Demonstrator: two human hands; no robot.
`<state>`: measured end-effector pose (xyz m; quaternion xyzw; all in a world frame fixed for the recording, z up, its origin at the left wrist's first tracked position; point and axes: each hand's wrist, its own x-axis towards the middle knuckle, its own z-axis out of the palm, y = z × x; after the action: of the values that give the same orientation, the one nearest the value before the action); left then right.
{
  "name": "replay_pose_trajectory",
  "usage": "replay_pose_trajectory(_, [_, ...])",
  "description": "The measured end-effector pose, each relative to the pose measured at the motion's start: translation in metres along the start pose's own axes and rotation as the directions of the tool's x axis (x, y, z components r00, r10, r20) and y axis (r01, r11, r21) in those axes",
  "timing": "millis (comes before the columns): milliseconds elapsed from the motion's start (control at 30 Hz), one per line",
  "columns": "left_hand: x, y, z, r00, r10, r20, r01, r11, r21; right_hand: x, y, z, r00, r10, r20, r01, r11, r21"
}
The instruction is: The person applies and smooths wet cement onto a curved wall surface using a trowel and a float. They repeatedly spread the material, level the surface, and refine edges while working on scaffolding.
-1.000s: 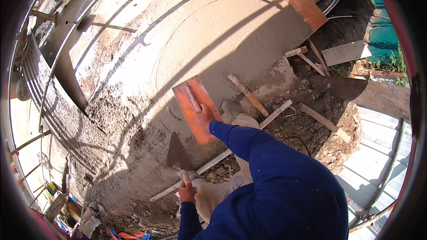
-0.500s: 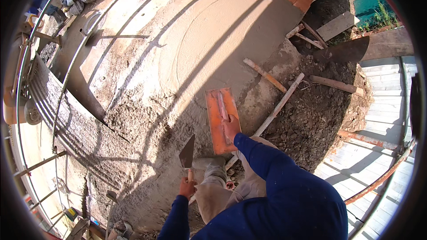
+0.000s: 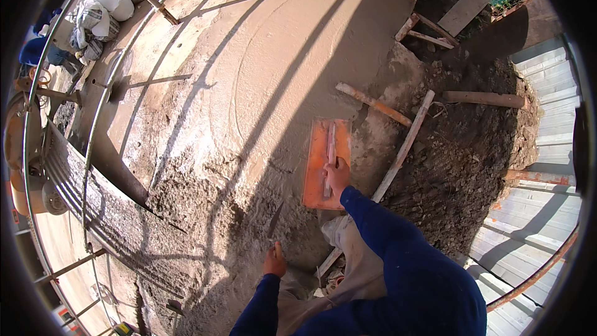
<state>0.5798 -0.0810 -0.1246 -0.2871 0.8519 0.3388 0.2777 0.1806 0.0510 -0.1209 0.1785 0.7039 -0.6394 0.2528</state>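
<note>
My right hand (image 3: 337, 174) is closed round the handle of an orange plastering float (image 3: 318, 165), a flat rectangular board lying over wet mortar at the edge of a shaded patch. Lower and to the left, my left hand (image 3: 274, 260) grips a pointed trowel (image 3: 274, 224) by its handle. The trowel's blade is turned nearly edge-on and points away from me, over rough mortar. Beyond both tools spreads the smoothed mortar surface (image 3: 280, 68), with a curved line in it. Coarse, lumpy mortar (image 3: 186, 186) lies to the left of the float.
Wooden battens (image 3: 407, 143) and a round pole (image 3: 485, 99) lie on dark soil at the right, beside corrugated metal sheets (image 3: 528, 211). Curved metal rails (image 3: 93, 130) run along the left. White sacks (image 3: 102, 6) and a bent-over person (image 3: 53, 56) are at the far left.
The float in my right hand has shifted slightly right and a little away from me. My left hand has moved right, and its trowel blade has turned from broadside to nearly edge-on.
</note>
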Motion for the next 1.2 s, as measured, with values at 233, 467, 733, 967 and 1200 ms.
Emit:
replay_pose_trajectory(233, [0.07,-0.065,0.056,0.97,0.239,-0.035,-0.233,0.964,0.124,0.062,0.002,-0.049,0.982,-0.183,-0.055,0.181,0.983,-0.042])
replay_pose_trajectory(467, [0.161,-0.101,0.094,0.973,0.231,0.007,-0.231,0.973,0.014,0.048,-0.022,-0.069,0.935,-0.347,-0.072,0.347,0.938,-0.009])
replay_pose_trajectory(733, [0.137,-0.163,0.12,0.884,0.43,-0.184,-0.433,0.901,0.027,-0.028,-0.022,-0.088,0.928,-0.355,-0.113,0.358,0.934,0.013])
replay_pose_trajectory(967, [0.137,-0.098,0.091,0.984,0.13,0.126,-0.118,0.988,-0.095,-0.061,-0.008,-0.112,0.909,-0.382,-0.166,0.388,0.922,0.007])
replay_pose_trajectory(1200, [0.111,-0.145,0.1,0.987,0.161,0.027,-0.156,0.978,-0.138,-0.074,-0.009,-0.117,0.906,-0.395,-0.151,0.402,0.916,0.018])
